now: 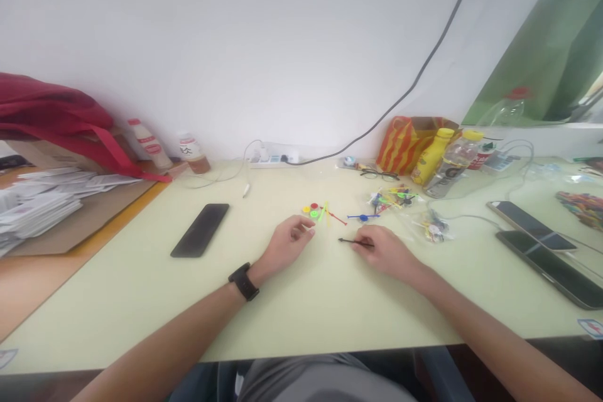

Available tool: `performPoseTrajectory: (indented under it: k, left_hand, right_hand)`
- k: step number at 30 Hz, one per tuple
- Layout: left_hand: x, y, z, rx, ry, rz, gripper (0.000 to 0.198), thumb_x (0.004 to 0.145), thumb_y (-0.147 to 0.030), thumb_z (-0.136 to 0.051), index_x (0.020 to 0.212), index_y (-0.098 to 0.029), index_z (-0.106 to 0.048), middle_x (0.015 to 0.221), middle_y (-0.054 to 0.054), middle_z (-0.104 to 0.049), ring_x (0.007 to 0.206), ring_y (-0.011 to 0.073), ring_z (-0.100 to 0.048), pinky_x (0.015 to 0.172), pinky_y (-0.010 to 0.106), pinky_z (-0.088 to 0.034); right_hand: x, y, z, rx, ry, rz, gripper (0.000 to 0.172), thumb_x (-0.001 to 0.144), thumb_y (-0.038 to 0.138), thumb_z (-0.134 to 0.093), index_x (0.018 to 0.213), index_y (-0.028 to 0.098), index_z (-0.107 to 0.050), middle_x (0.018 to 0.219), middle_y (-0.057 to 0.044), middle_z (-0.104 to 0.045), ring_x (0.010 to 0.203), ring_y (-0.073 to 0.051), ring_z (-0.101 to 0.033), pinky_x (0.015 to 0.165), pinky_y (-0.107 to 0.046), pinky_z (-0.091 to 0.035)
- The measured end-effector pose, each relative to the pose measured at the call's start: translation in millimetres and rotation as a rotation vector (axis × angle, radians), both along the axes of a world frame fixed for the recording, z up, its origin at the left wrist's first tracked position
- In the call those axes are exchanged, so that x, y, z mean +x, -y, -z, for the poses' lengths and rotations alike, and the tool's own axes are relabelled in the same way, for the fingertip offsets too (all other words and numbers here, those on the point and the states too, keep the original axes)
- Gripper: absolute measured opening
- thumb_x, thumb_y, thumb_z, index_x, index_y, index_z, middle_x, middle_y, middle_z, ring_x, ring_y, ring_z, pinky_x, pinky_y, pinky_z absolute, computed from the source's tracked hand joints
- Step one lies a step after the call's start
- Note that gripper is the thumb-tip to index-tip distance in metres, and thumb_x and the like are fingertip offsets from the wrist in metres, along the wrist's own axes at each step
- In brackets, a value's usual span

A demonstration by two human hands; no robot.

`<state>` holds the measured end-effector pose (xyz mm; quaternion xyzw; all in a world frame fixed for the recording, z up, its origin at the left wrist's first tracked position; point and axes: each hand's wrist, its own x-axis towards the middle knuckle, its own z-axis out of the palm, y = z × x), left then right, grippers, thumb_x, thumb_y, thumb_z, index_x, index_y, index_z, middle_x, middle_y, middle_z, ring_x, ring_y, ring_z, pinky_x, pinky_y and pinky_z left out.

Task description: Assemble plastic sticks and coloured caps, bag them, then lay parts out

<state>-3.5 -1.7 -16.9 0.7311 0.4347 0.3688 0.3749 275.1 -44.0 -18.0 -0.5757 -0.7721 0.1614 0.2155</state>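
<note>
My right hand (382,250) rests on the pale yellow-green table (141,301) and pinches a thin dark stick (351,241) that points left. My left hand (288,240) lies beside it with fingers curled loosely; a black watch (244,281) is on its wrist. Whether it holds anything I cannot make out. Just beyond the hands lie small coloured round pieces (311,210), a red stick (336,218) and a blue stick with a disc (362,217). A clear bag of more coloured pieces (393,198) lies further right.
A black phone (200,230) lies face down to the left. Two phones (546,245) lie at the right. Bottles (443,163), an orange striped bag (405,141), glasses (379,173) and a power strip (273,158) stand along the wall. A red bag (51,116) and papers (38,201) are at far left.
</note>
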Motion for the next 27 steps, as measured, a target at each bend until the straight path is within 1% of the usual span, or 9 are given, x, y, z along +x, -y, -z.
performPoseTrajectory:
  k: [4,8,11,13,16,18,20,23,27]
  left_hand:
    - [-7,-3,-1.5,0.144,-0.108,0.027,0.019,0.095,-0.034,-0.063,0.109,-0.023,-0.071,0.112,0.008,-0.068,0.096,0.0220,-0.065,0.082,0.035,-0.054]
    - [-13,-8,1.2,0.200,-0.179,0.041,0.024,0.096,-0.029,-0.062,0.119,-0.025,-0.069,0.125,0.008,-0.067,0.106,0.0244,-0.065,0.095,0.040,-0.053]
    - [-14,-8,3.6,0.267,-0.239,0.094,0.036,0.098,-0.027,-0.061,0.133,-0.027,-0.064,0.142,0.008,-0.061,0.128,0.0288,-0.057,0.113,0.048,-0.045]
    - [-12,-7,4.8,0.329,-0.310,0.130,0.047,0.099,-0.027,-0.060,0.145,-0.029,-0.056,0.155,0.007,-0.052,0.139,0.0298,-0.048,0.119,0.051,-0.039]
    - [-10,-7,6.7,0.400,-0.409,0.167,0.057,0.101,-0.028,-0.057,0.157,-0.031,-0.044,0.164,0.004,-0.042,0.145,0.0308,-0.041,0.121,0.053,-0.038]
    - [-9,-7,8.1,0.429,-0.436,0.173,0.056,0.102,-0.029,-0.057,0.156,-0.030,-0.044,0.162,0.005,-0.046,0.145,0.0316,-0.040,0.120,0.054,-0.038]
    - [-9,-7,9.4,0.439,-0.408,0.157,0.050,0.101,-0.028,-0.058,0.151,-0.029,-0.050,0.155,0.006,-0.054,0.141,0.0311,-0.044,0.118,0.054,-0.041]
    - [-9,-9,10.3,0.409,-0.300,0.108,0.040,0.100,-0.023,-0.059,0.139,-0.028,-0.059,0.138,0.006,-0.065,0.130,0.0279,-0.055,0.112,0.049,-0.047]
    - [-9,-11,10.8,0.351,-0.248,0.073,0.029,0.099,-0.025,-0.060,0.127,-0.026,-0.066,0.125,0.007,-0.068,0.118,0.0265,-0.062,0.105,0.047,-0.050]
  right_hand:
    - [18,7,0.6,0.090,0.130,0.151,0.012,0.091,0.029,-0.065,0.081,0.024,-0.068,0.084,-0.005,-0.073,0.087,-0.027,-0.064,0.071,-0.036,-0.038]
    - [21,8,5.0,0.169,0.183,0.183,0.012,0.091,0.029,-0.064,0.081,0.024,-0.068,0.089,-0.006,-0.073,0.090,-0.028,-0.064,0.075,-0.038,-0.040]
    - [20,6,6.0,0.302,0.180,0.185,0.009,0.090,0.031,-0.065,0.087,0.023,-0.068,0.096,-0.007,-0.074,0.095,-0.029,-0.063,0.083,-0.042,-0.043]
    - [15,8,3.6,0.416,0.137,0.144,0.011,0.091,0.031,-0.065,0.096,0.021,-0.068,0.102,-0.010,-0.073,0.101,-0.031,-0.063,0.089,-0.045,-0.045]
    - [-5,15,-2.3,0.454,0.043,-0.049,0.016,0.095,0.028,-0.062,0.108,0.020,-0.065,0.106,-0.011,-0.071,0.104,-0.030,-0.062,0.093,-0.045,-0.049]
    - [-27,21,-4.9,0.378,0.020,-0.198,0.020,0.095,0.024,-0.061,0.114,0.020,-0.063,0.112,-0.011,-0.069,0.110,-0.029,-0.061,0.099,-0.045,-0.049]
    - [-49,23,-4.8,0.308,0.015,-0.259,0.029,0.095,0.021,-0.059,0.123,0.020,-0.061,0.120,-0.011,-0.067,0.116,-0.029,-0.060,0.102,-0.044,-0.051]
    - [-72,16,-0.3,0.267,0.070,-0.232,0.039,0.097,0.024,-0.058,0.136,0.020,-0.057,0.139,-0.016,-0.059,0.131,-0.033,-0.054,0.110,-0.051,-0.047]
    - [-80,0,7.2,0.250,0.100,-0.145,0.046,0.100,0.033,-0.056,0.144,0.019,-0.053,0.157,-0.019,-0.045,0.146,-0.039,-0.040,0.116,-0.059,-0.039]
